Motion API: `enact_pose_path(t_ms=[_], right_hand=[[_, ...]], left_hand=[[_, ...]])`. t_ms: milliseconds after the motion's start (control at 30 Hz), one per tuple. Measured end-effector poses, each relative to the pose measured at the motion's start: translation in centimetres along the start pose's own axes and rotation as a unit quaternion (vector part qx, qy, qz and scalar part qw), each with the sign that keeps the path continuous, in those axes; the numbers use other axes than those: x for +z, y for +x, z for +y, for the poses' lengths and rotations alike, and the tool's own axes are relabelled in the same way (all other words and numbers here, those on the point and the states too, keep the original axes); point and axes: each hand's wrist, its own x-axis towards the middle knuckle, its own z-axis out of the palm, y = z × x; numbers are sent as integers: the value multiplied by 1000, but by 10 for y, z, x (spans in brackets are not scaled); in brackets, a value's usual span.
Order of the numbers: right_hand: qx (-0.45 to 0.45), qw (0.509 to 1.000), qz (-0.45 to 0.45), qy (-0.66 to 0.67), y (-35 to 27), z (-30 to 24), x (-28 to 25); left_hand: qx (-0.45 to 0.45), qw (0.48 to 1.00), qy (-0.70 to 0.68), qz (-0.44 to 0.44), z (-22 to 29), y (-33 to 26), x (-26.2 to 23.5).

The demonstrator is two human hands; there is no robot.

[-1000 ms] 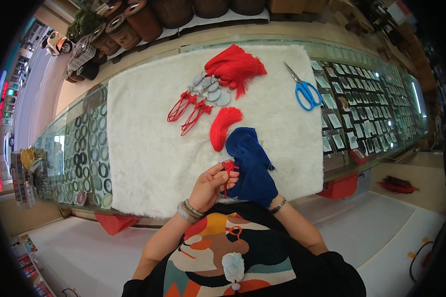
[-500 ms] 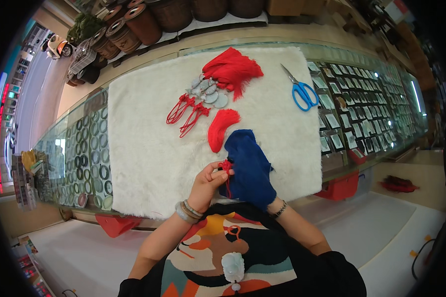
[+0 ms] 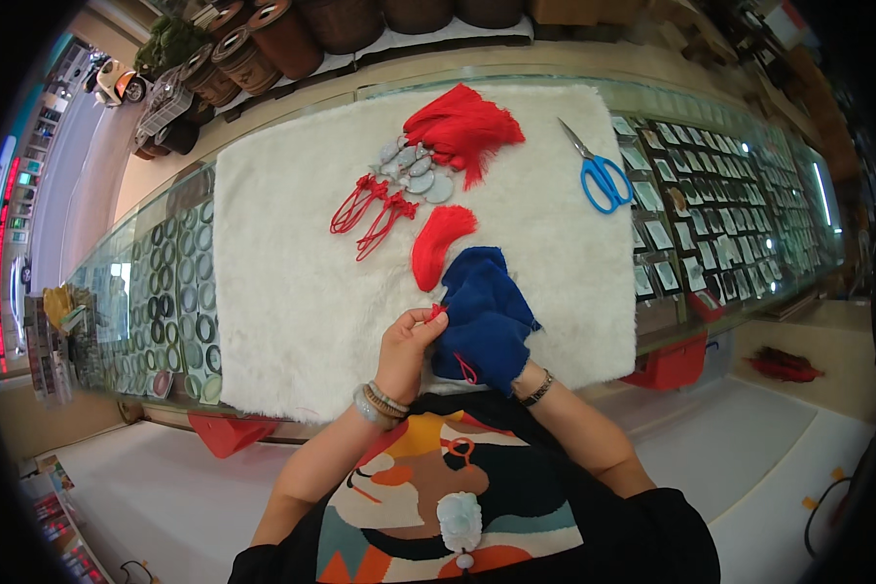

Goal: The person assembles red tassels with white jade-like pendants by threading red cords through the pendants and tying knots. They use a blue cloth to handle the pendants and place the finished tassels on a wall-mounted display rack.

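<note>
My left hand [image 3: 406, 348] is closed in a pinch on a small red knot [image 3: 436, 313], which belongs to a red tassel [image 3: 439, 244] lying at about 12 o'clock from the hand on the white furry mat [image 3: 282, 282]. My right hand [image 3: 516, 375] is almost hidden under a blue cloth [image 3: 485, 313]; it seems to hold the cloth from below, but I cannot tell if the fingers are closed. At 12 o'clock, far on the mat, lies a bundle of red tassels with grey flat stones and red cords [image 3: 428, 165], which look already finished, I think. The blue scissors [image 3: 599, 175] rest at 2 o'clock, well apart from my hands. So I judge one piece is in work near me, between cloth and fingers, and the others wait done. The glass table [image 3: 730, 214] carries everything.
</note>
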Motion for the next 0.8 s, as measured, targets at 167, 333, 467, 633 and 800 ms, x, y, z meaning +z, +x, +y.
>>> enact_pose_path(t_ms=[167,333,467,633,800], right_hand=[[-149,986,-1,74,1,9,3],[-88,995,-2,-37,-9,-10,-6],[-145,950,37,-273,-20,-47,-21],[-199,920,41,-335,-42,-63,-35],[-177,933,18,-313,-51,-31,-48]], left_hand=[[-72,985,-154,-17,-4,9,-8],[-72,988,-138,-11,-7,6,-8],[-84,992,-89,13,-3,0,-2],[-23,993,-99,67,8,6,-9],[-103,990,-90,-46,5,2,-15]])
